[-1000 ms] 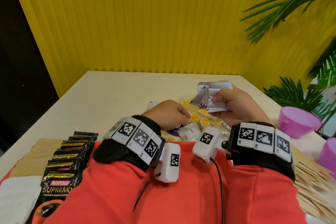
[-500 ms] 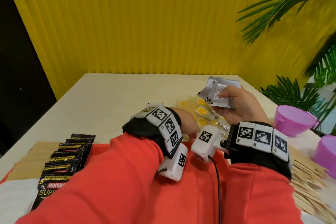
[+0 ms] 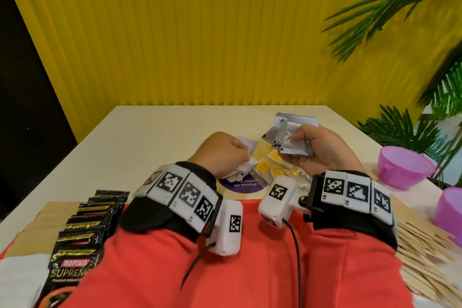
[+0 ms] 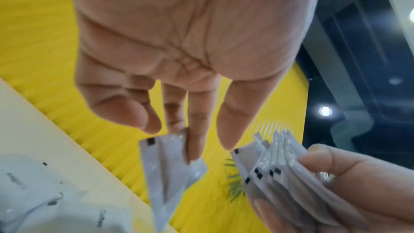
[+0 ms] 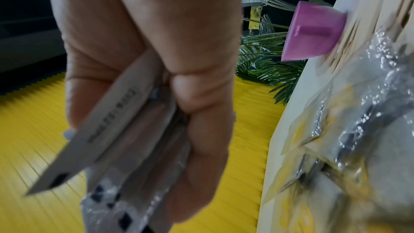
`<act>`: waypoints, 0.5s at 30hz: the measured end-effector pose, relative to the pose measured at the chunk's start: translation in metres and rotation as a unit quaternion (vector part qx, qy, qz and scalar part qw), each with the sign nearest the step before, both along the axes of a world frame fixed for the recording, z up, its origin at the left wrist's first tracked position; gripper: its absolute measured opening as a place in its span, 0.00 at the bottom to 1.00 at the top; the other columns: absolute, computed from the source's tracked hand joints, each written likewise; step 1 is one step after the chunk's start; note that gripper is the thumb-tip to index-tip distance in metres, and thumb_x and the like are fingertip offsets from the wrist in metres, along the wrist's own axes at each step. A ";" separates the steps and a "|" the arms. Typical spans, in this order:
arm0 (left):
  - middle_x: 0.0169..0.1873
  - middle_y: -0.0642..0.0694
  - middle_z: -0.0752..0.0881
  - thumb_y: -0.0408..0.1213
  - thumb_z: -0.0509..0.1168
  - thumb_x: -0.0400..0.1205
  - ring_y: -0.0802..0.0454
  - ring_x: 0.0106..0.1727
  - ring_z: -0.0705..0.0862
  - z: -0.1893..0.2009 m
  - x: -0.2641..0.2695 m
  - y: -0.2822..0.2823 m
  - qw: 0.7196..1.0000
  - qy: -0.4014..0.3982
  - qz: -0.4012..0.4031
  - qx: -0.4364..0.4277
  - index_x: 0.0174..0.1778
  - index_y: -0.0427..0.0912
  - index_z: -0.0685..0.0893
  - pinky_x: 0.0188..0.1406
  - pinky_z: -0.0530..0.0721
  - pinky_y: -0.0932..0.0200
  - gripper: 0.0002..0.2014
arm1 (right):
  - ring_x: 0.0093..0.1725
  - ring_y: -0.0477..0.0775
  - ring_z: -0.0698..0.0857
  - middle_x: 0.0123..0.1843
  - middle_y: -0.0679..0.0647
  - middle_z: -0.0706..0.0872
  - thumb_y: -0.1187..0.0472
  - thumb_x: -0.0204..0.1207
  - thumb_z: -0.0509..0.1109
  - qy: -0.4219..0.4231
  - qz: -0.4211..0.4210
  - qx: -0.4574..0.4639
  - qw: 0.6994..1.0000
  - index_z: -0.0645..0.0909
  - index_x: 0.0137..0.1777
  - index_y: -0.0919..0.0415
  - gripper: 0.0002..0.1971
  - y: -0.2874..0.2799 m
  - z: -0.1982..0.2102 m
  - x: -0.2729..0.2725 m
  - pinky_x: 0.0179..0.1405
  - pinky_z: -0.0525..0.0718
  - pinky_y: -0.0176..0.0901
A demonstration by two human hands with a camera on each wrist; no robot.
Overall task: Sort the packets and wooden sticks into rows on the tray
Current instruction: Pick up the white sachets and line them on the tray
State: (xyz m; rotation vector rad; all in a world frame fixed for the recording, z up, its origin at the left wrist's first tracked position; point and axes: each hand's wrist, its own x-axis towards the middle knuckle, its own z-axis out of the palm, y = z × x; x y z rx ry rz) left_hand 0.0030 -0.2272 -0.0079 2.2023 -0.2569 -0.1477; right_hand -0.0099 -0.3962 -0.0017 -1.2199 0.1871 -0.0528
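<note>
1. Gathering step: right hand (image 3: 322, 151) clenches a fanned stack of silver packets (image 3: 291, 136) above the table's far middle.
2. Left hand (image 3: 222, 152) pinches 1 white packet (image 4: 165, 164), just left of the stack.
3. Next, probably: slip it into the stack squarely.

Glossy silver foil packets (image 3: 293, 136) crinkle in my right hand (image 3: 322, 155), their faces catching the light. My left hand (image 3: 222, 155) pinches one smooth, shiny white packet (image 4: 165, 166). Along the table's (image 3: 150, 137) left edge lie black coffee sachets (image 3: 85, 230) with a slick sheen; the table itself looks matt. At its right edge, pale bare wooden sticks (image 3: 425, 257) and smooth purple plastic bowls (image 3: 405, 170).
</note>
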 end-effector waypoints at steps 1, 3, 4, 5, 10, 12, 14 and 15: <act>0.40 0.58 0.77 0.32 0.64 0.80 0.59 0.46 0.77 -0.001 -0.002 0.003 0.999 -0.018 0.009 -0.038 0.53 0.45 0.86 0.42 0.75 0.68 0.10 | 0.36 0.61 0.81 0.42 0.65 0.81 0.78 0.72 0.55 0.000 0.008 0.001 1.000 0.72 0.57 0.65 0.16 0.002 0.000 0.000 0.36 0.79 0.48; 0.50 0.55 0.78 0.34 0.66 0.79 0.57 0.58 0.77 -0.001 -0.008 0.007 0.994 -0.053 0.017 -0.089 0.60 0.42 0.85 0.59 0.73 0.63 0.13 | 0.36 0.61 0.81 0.45 0.67 0.80 0.78 0.71 0.55 0.004 0.025 -0.001 1.000 0.73 0.58 0.65 0.17 0.008 0.001 0.001 0.33 0.80 0.46; 0.53 0.54 0.78 0.35 0.67 0.79 0.55 0.61 0.78 -0.002 -0.008 0.008 0.992 -0.056 0.019 -0.116 0.60 0.43 0.84 0.66 0.74 0.59 0.14 | 0.36 0.60 0.81 0.45 0.67 0.80 0.78 0.71 0.56 0.007 0.035 -0.005 0.999 0.74 0.58 0.66 0.17 0.011 0.001 0.002 0.31 0.81 0.45; 0.54 0.53 0.78 0.36 0.68 0.79 0.52 0.63 0.79 -0.002 -0.008 0.007 0.988 -0.060 0.017 -0.138 0.59 0.44 0.84 0.69 0.75 0.54 0.13 | 0.36 0.60 0.82 0.45 0.66 0.81 0.78 0.70 0.56 0.008 0.043 -0.011 0.999 0.75 0.58 0.66 0.18 0.014 0.001 0.002 0.30 0.82 0.44; 0.58 0.50 0.80 0.34 0.67 0.79 0.53 0.54 0.83 0.000 -0.007 0.006 0.975 -0.039 -0.028 -0.215 0.54 0.48 0.82 0.52 0.86 0.57 0.09 | 0.31 0.54 0.85 0.37 0.61 0.86 0.78 0.70 0.54 -0.003 0.087 -0.040 0.995 0.80 0.55 0.66 0.19 0.027 0.003 0.004 0.32 0.82 0.44; 0.57 0.52 0.80 0.32 0.65 0.80 0.56 0.47 0.83 -0.001 -0.005 0.006 0.973 -0.034 -0.053 -0.223 0.54 0.48 0.80 0.46 0.86 0.60 0.10 | 0.33 0.55 0.84 0.40 0.62 0.85 0.78 0.69 0.55 -0.007 0.087 -0.044 0.995 0.79 0.59 0.66 0.21 0.031 0.003 0.004 0.34 0.81 0.45; 0.59 0.54 0.78 0.29 0.63 0.81 0.57 0.46 0.82 -0.003 -0.004 0.007 0.972 -0.037 -0.063 -0.223 0.57 0.48 0.77 0.41 0.86 0.65 0.12 | 0.36 0.57 0.83 0.44 0.64 0.84 0.78 0.69 0.55 -0.006 0.089 -0.056 0.994 0.77 0.63 0.66 0.23 0.035 0.002 0.006 0.36 0.79 0.46; 0.61 0.54 0.77 0.28 0.63 0.81 0.56 0.47 0.82 -0.004 -0.003 0.008 0.972 -0.039 -0.064 -0.223 0.59 0.48 0.76 0.39 0.86 0.66 0.13 | 0.37 0.58 0.82 0.45 0.64 0.83 0.78 0.69 0.55 -0.005 0.090 -0.062 0.994 0.77 0.64 0.65 0.24 0.036 0.001 0.007 0.37 0.79 0.46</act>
